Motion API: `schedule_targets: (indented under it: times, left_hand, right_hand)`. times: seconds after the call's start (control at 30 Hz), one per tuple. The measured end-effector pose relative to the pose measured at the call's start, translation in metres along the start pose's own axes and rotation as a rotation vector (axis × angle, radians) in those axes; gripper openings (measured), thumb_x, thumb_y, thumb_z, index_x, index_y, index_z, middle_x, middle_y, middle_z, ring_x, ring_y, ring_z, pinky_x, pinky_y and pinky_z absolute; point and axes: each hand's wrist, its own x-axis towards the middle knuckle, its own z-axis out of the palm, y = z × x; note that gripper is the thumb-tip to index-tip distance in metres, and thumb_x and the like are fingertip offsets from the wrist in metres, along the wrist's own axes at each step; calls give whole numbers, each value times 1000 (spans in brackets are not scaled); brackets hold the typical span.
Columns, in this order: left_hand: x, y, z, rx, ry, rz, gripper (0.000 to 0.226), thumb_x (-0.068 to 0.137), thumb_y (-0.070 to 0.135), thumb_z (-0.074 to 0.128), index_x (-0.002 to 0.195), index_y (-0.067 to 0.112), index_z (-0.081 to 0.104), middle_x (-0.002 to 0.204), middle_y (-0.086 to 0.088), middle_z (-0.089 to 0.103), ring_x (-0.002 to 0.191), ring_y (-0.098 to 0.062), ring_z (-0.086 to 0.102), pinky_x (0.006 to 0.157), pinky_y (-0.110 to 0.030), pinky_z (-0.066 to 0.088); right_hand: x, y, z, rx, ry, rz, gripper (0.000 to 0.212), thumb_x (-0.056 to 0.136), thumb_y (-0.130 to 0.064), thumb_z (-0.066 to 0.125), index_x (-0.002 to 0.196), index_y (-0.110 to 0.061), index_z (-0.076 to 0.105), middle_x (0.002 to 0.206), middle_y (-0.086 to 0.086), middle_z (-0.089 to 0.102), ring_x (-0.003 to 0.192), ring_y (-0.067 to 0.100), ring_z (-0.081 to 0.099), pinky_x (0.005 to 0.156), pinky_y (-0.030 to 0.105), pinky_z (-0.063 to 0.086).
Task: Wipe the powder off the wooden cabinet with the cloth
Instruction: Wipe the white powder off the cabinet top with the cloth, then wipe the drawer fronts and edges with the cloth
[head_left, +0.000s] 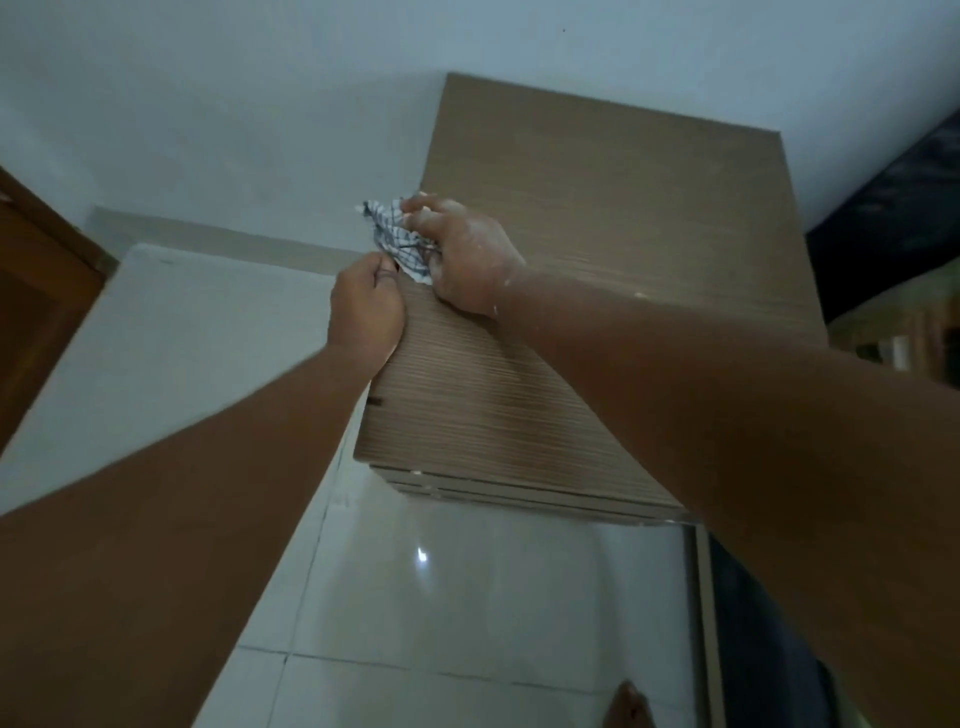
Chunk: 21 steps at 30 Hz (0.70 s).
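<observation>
The wooden cabinet (597, 218) stands against the white wall, its brown grained top seen from above. At the top's left edge my right hand (467, 260), dusted with white powder, grips a bunched white cloth with dark checks (395, 234). My left hand (366, 312) is curled at the same edge just below the cloth, its fingertips pinching the cloth's lower corner. Faint pale streaks of powder lie on the cabinet top near my right forearm, and small white specks sit along the front edge.
A white mattress or panel (171, 332) leans to the left of the cabinet. Glossy white floor tiles (467, 597) lie below. A brown door (31, 291) is at far left. Dark items and a wooden shelf (893, 322) are on the right. A bare foot (628, 701) shows at the bottom.
</observation>
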Motion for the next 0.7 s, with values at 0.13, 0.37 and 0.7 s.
schedule_targets:
  times: [0.13,0.37,0.7]
  left_hand:
    - [-31,-9,-13,-166,-55,-101,35,95,11,45,62,21,52,63,7,50,67,-16,48,65,-29,36]
    - [-78,-29,-43,-353,-147,-120,24,85,17,49,84,17,73,88,-9,74,81,-23,66,77,-47,55]
    - [-147,-65,-40,-802,-74,71,32,94,-3,48,97,17,73,94,-6,74,89,-17,70,77,-31,57]
  right_hand:
    - [-34,-23,7,21,3,1,48,92,-6,58,137,-20,61,153,-6,48,140,13,47,112,22,37]
    - [-92,-66,18,28,-8,15,47,94,-9,56,139,-22,59,153,-9,48,142,13,44,114,22,34]
    - [-169,-96,40,-17,17,-206,49,92,-10,56,138,-24,60,153,-7,50,136,16,53,109,27,46]
